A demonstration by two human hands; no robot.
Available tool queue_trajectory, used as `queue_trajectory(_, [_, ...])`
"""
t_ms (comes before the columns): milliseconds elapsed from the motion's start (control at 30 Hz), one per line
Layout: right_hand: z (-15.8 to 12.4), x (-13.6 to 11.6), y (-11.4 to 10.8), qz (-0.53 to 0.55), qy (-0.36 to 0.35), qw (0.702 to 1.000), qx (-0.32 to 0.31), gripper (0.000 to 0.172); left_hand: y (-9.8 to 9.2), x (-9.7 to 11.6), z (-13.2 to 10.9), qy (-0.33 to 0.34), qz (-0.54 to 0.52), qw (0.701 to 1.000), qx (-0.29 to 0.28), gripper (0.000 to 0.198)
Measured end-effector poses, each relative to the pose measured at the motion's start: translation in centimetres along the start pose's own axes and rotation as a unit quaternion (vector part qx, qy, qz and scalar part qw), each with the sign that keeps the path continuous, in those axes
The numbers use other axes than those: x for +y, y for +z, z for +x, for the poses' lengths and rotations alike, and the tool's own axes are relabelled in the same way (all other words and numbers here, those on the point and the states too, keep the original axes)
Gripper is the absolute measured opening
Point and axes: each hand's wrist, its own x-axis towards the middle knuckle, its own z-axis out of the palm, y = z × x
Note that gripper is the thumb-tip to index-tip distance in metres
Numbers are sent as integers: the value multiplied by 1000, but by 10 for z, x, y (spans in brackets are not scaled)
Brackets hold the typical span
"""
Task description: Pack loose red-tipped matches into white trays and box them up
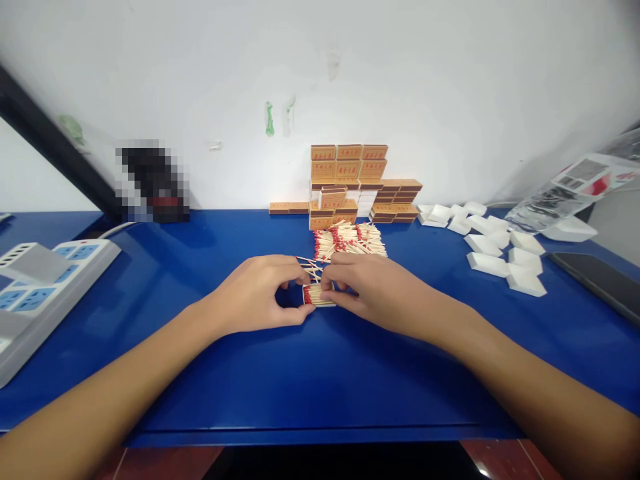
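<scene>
A small white matchbox tray (pixel 320 306) filled with red-tipped matches (pixel 314 294) lies on the blue table between my hands. My left hand (pixel 260 290) grips the tray's left end, thumb at the near side and curled fingers at the far side. The fingers of my right hand (pixel 370 287) are bent and closed over the matches at the right part of the tray, covering that end. Just behind the tray, a few loose matches (pixel 312 268) lie crosswise. Farther back is a large pile of matches (pixel 346 239), heads mostly to the left.
Orange-brown matchboxes (pixel 349 168) stand stacked against the wall behind the pile. Several empty white trays (pixel 487 245) lie scattered at right, near a clear plastic bag (pixel 555 190) and a dark phone (pixel 600 280). At left sits a power strip (pixel 60 280) with blue sockets.
</scene>
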Motion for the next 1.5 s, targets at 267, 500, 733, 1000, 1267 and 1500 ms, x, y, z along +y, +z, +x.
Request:
queue_trajectory(267, [-1,1,-1,4,-18,1000,-2,18,1,1,0,6,3,1000,-9,21])
queue_trajectory(500, [-1,0,0,3,-17,1000,3,17,0,1,0,4,5,1000,-11,20])
queue_trajectory(733, [-1,1,1,-9,-6,1000,2,15,0,1,0,-3,1,1000,-14,22])
queue_trajectory(1000, [-1,1,3,7,-22,1000,7,14,0,2,0,3,-4,1000,-14,21])
queue_trajectory(1267, [-1,-1,2,15,-22,1000,2,17,0,1,1,1,9,1000,-12,22])
queue_trajectory(1500, [4,12,4,-13,6,994,106,15,-2,3,0,0,-21,1000,-13,19])
